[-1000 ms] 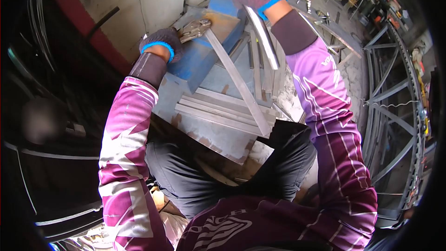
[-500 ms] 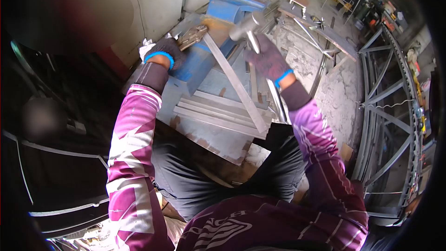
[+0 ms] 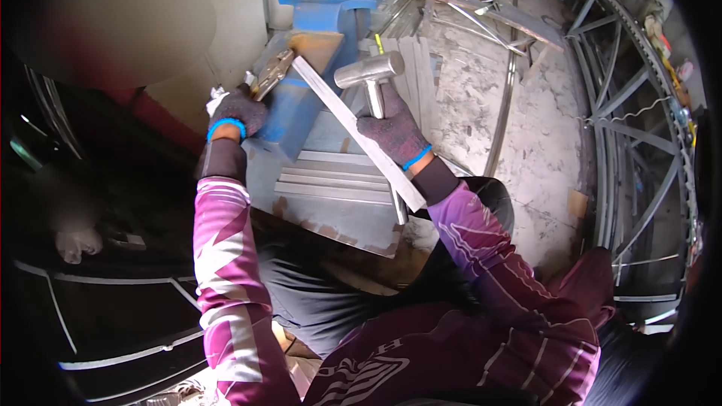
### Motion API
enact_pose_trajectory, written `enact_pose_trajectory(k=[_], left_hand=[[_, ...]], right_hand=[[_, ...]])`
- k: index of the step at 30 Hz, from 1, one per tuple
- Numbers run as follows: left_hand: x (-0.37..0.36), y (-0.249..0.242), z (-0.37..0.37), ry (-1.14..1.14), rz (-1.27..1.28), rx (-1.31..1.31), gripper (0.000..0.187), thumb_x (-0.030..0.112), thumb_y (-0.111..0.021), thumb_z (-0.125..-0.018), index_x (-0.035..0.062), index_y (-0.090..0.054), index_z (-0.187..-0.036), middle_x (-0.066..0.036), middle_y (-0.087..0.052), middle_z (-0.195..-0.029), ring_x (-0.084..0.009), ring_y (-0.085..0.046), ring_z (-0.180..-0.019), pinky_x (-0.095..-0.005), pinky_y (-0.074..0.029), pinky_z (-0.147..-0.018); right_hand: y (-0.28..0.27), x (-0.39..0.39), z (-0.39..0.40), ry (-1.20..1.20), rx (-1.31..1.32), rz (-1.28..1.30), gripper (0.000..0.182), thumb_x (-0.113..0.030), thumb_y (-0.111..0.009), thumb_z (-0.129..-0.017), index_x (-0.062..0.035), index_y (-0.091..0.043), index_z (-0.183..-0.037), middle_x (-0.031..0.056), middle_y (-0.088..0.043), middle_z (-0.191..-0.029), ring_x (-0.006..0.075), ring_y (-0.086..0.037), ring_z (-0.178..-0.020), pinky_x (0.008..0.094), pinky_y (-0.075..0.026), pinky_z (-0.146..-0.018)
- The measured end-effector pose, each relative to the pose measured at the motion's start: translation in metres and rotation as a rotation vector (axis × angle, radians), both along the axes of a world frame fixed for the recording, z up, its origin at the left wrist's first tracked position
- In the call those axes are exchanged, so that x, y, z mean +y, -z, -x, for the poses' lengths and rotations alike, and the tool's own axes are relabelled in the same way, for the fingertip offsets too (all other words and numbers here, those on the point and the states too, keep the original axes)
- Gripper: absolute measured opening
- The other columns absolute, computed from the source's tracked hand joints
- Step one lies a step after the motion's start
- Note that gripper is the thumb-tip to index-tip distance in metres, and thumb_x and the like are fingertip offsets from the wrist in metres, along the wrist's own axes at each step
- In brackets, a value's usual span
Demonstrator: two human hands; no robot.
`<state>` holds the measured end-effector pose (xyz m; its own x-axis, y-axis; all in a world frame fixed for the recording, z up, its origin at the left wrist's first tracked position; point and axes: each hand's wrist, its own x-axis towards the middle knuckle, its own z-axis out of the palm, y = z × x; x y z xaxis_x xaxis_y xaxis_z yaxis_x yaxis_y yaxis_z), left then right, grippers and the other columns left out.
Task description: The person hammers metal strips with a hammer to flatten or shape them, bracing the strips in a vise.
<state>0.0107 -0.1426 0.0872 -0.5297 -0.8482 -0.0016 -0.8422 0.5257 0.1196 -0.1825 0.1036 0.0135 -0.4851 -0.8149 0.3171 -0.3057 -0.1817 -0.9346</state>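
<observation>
My left hand (image 3: pixel 235 111), in a dark glove with a blue cuff, grips locking pliers (image 3: pixel 269 75) clamped on the upper end of a long flat metal strip (image 3: pixel 346 128). That strip lies slanting across the rusty top of a blue vise (image 3: pixel 320 22). My right hand (image 3: pixel 392 134), gloved the same way, holds a metal hammer (image 3: pixel 370 71) by its handle, the head just right of the strip and a little above it. More flat strips (image 3: pixel 331 180) lie stacked on the steel plate below.
A grey steel plate (image 3: pixel 338 222) juts toward my lap. A curved metal truss frame (image 3: pixel 639 143) stands on the right. Scrap bars and brackets (image 3: pixel 481 4) litter the concrete floor behind the vise. A dark panel (image 3: pixel 113 293) fills the left side.
The hammer came down from high over the vise to just beside the strip. My left hand stayed on the pliers. My head moved, shifting the vise toward the left.
</observation>
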Motion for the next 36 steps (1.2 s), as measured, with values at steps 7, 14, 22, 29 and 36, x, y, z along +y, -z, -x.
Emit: enact_pose_trajectory(k=[7, 14, 22, 29, 36], left_hand=[[0.040, -0.010, 0.001, 0.025, 0.133, -0.002, 0.055, 0.033, -0.061, -0.086, 0.0097, -0.060, -0.135, -0.025, -0.068, -0.119, -0.0419, -0.066, -0.113, -0.0482, -0.052, -0.097], [0.034, -0.007, 0.000, 0.041, 0.156, -0.025, 0.054, 0.030, -0.062, -0.084, 0.0104, -0.061, -0.134, -0.022, -0.072, -0.111, -0.0392, -0.068, -0.106, -0.0465, -0.054, -0.094], [0.034, -0.005, 0.000, 0.027, 0.172, 0.017, 0.054, 0.026, -0.062, -0.082, 0.0087, -0.061, -0.133, -0.023, -0.072, -0.111, -0.0385, -0.069, -0.106, -0.0465, -0.054, -0.093], [0.039, -0.014, 0.002, 0.001, 0.033, 0.044, 0.054, 0.025, -0.061, -0.083, 0.0081, -0.061, -0.135, -0.022, -0.071, -0.116, -0.0386, -0.068, -0.109, -0.0465, -0.053, -0.095], [0.038, -0.010, 0.003, 0.011, 0.109, -0.019, 0.054, 0.028, -0.058, -0.086, 0.0087, -0.059, -0.137, -0.023, -0.071, -0.115, -0.0403, -0.068, -0.108, -0.0482, -0.053, -0.096]], right_hand=[[0.018, 0.067, 0.037, 0.185, -0.079, -0.069, 0.034, -0.001, -0.071, -0.081, -0.0036, -0.054, -0.110, 0.0049, -0.065, -0.086, 0.0154, -0.064, -0.082, 0.0341, -0.054, -0.075], [0.067, 0.014, 0.130, 0.375, -0.010, -0.109, 0.034, -0.004, -0.073, -0.077, -0.0018, -0.054, -0.106, 0.0063, -0.061, -0.084, 0.0171, -0.060, -0.077, 0.0350, -0.053, -0.070], [0.079, -0.068, 0.165, 0.512, 0.098, -0.276, 0.034, -0.006, -0.076, -0.074, 0.0009, -0.060, -0.103, 0.0125, -0.069, -0.087, 0.0203, -0.065, -0.074, 0.0375, -0.053, -0.066], [0.081, -0.058, 0.174, 0.526, 0.232, -0.553, 0.037, -0.013, -0.074, -0.072, -0.0002, -0.062, -0.105, 0.0219, -0.069, -0.088, 0.0368, -0.070, -0.083, 0.0441, -0.056, -0.073], [0.022, -0.002, 0.147, 0.329, 0.719, -0.496, 0.042, -0.025, -0.073, -0.082, -0.0043, -0.057, -0.114, 0.0267, -0.069, -0.102, 0.0459, -0.066, -0.099, 0.0510, -0.053, -0.086]])
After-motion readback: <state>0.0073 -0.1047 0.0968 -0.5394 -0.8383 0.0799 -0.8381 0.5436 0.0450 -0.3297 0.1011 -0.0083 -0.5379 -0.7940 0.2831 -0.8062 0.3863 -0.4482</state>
